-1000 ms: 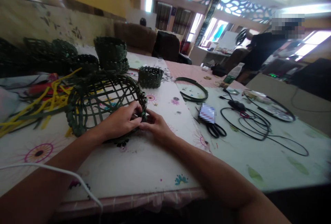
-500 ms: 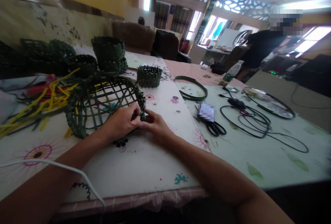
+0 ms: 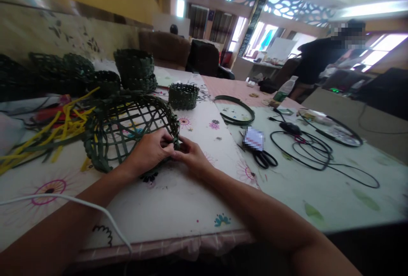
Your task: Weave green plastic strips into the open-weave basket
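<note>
Hardly anything has been shifted since a second ago: the open-weave green basket (image 3: 127,125) is still tipped on its side, yellow strips (image 3: 60,127) just left of it. Should the pinch be loosened, the rim strip could spring free. The left hand (image 3: 149,150) and right hand (image 3: 191,155) are closed, fingertips pinched on the basket's near rim.

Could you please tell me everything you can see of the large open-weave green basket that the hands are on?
The basket is a dark green dome of flat, plastic-looking strips, woven in an open lattice with a thicker braided rim. It lies tilted on the flowered table. The left hand and right hand both pinch the rim at its near right edge, fingers closed on it. Yellow strips lie beside its left side.
</note>
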`<action>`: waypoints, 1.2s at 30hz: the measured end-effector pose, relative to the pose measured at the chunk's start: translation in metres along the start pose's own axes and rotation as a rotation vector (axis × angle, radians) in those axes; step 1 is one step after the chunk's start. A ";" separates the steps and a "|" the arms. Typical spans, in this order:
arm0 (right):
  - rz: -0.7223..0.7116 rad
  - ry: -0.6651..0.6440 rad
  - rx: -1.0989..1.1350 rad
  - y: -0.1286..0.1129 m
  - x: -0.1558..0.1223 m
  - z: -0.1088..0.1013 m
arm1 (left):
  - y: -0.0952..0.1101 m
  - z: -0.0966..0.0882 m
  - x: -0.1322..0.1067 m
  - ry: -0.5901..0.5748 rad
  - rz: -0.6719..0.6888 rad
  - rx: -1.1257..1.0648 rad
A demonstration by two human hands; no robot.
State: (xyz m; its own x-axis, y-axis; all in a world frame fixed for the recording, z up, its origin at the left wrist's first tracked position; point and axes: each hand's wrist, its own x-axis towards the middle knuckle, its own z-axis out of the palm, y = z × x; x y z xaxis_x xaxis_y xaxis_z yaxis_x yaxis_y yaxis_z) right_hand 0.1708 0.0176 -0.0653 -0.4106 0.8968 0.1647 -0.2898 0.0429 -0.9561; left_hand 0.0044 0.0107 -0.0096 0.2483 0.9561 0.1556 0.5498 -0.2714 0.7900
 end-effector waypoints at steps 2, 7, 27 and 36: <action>0.011 0.009 -0.002 0.000 0.000 0.000 | 0.001 0.000 0.000 0.029 0.020 0.055; 0.014 0.018 -0.023 0.000 0.000 -0.001 | 0.003 0.001 -0.002 0.067 0.088 0.189; 0.041 0.057 -0.004 0.005 0.000 -0.001 | 0.003 -0.005 -0.001 -0.012 0.004 0.053; 0.062 0.087 0.037 0.004 -0.002 0.004 | 0.003 -0.011 0.004 -0.033 0.022 -0.039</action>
State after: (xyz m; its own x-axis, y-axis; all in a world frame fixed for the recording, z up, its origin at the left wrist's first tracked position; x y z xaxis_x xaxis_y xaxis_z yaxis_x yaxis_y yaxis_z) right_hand 0.1672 0.0144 -0.0689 -0.3527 0.9321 0.0828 -0.2987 -0.0283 -0.9539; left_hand -0.0020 0.0145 -0.0003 0.2871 0.9454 0.1541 0.5122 -0.2875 0.8093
